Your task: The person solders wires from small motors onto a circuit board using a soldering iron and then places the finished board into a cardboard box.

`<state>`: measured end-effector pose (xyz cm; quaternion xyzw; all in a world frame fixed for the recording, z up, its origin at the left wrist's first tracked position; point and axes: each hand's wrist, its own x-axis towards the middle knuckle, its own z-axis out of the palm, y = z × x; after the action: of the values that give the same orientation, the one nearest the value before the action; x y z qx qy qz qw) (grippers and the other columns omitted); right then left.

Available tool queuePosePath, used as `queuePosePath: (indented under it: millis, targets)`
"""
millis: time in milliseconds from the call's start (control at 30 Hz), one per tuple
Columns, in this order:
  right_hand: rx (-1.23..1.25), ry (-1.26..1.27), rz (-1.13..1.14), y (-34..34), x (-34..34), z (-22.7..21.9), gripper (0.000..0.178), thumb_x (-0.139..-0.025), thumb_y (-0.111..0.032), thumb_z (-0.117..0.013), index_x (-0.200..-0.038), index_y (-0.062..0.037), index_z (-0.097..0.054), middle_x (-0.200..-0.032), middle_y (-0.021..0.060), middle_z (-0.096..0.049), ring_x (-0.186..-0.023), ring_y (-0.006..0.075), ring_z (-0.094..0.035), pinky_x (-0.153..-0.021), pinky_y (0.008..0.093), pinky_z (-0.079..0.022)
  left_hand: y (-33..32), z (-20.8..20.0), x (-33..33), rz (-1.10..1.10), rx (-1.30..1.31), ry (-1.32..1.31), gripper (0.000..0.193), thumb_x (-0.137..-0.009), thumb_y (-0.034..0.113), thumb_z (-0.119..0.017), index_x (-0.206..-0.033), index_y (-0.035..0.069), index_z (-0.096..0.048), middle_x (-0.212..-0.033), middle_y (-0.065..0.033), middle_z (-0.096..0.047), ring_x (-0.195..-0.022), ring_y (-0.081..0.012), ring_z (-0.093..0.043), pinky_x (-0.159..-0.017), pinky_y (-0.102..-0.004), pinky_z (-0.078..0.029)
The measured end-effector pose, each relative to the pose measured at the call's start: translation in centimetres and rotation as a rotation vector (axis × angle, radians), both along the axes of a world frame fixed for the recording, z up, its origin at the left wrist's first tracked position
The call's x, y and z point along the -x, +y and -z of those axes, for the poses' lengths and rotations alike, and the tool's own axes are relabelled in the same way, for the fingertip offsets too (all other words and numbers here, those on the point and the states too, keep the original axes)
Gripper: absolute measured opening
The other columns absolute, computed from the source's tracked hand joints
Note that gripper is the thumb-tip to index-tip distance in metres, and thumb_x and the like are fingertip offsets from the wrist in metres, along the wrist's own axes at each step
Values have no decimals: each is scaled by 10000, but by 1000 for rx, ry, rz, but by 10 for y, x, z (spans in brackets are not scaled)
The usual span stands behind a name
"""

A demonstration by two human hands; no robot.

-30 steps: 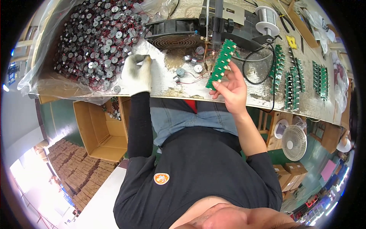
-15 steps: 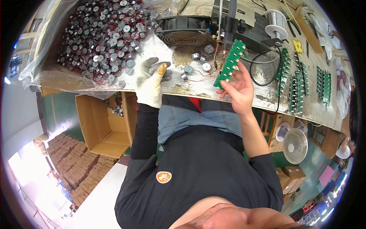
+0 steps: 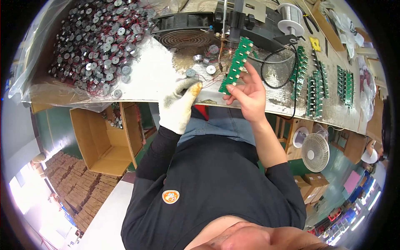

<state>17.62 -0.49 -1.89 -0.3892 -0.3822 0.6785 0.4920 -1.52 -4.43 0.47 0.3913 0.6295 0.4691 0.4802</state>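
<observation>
My right hand (image 3: 248, 93), bare, holds a long green circuit board (image 3: 236, 64) by its lower end, thumb on the near face. The board stands tilted above the bench, with small pale parts along its edge. My left hand (image 3: 178, 106) wears a white glove with a stained thumb tip. Its thumb presses against the curled fingers near the bench's front edge; whatever they may hold is hidden. Just beyond the fingertips lie a few small round metal motors (image 3: 211, 69) with thin red wires. A soldering iron (image 3: 221, 58) points down behind the board.
A big heap of wired motors (image 3: 100, 46) fills the left side. Behind are a black fan (image 3: 183, 31) and a solder wire spool (image 3: 290, 18). More green boards (image 3: 314, 93) stand in rows at right, past a black cable (image 3: 295, 79). A cardboard box (image 3: 104, 141) sits below the bench.
My left hand has moved right, toward the circuit board, and its fingers have drawn together. The right hand keeps hold of the board. The whole view has shifted slightly.
</observation>
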Motion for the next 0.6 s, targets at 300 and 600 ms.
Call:
queuePosePath:
  millis: [300, 600]
  targets:
    - [6, 9, -18, 8, -3, -7, 728, -812, 123, -565, -1439, -42, -235, -1199, 213, -534, -680, 223, -658, -479, 254, -524, 13, 2, -23, 115, -19, 190, 144, -841, 134, -633, -883, 5, -681, -747, -49, -629, -695, -121, -580, -648, -264, -455]
    - [-15, 56, 31, 11, -4, -6, 719, -808, 132, -571, -1428, -62, -264, -1102, 179, -557, -679, 223, -664, -483, 262, -526, 24, 6, -30, 111, -8, 52, 128, -829, 108, -617, -841, -12, -657, -729, -71, -647, -683, -118, -593, -628, -273, -462]
